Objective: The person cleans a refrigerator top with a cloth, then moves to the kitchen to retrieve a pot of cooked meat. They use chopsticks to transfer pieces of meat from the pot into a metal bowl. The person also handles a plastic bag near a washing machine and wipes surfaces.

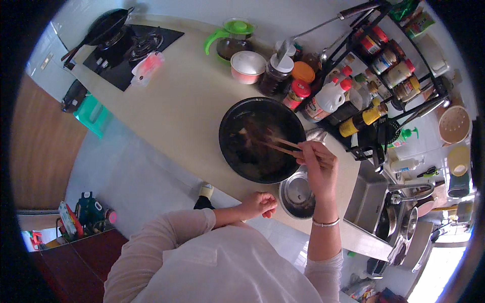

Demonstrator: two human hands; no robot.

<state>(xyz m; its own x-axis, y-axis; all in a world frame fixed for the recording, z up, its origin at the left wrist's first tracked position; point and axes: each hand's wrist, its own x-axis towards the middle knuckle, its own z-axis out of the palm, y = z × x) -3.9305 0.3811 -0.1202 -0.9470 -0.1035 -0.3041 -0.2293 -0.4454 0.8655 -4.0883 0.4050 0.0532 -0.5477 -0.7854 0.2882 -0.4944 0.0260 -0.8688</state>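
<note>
A pair of wooden chopsticks [278, 147] is held in my right hand [321, 168], which is over the right rim of a large black pan [227, 163]. The tips of the chopsticks reach into dark food [252, 134] lying in liquid at the pan's middle; its kind is hard to make out. My left hand [262, 204] is loosely curled by the counter's front edge, below the pan, with nothing visible in it. Between the two hands stands a round stainless steel bowl [297, 191], partly covered by my right hand.
Behind the pan stand a red-lidded jar [297, 92], a lidded bowl [248, 66] and a green-handled glass pitcher [235, 43]. A black rack [373, 64] holds several condiment bottles. To the right is a sink [365, 197]; a gas stove [132, 47] with a wok [108, 26] is far left.
</note>
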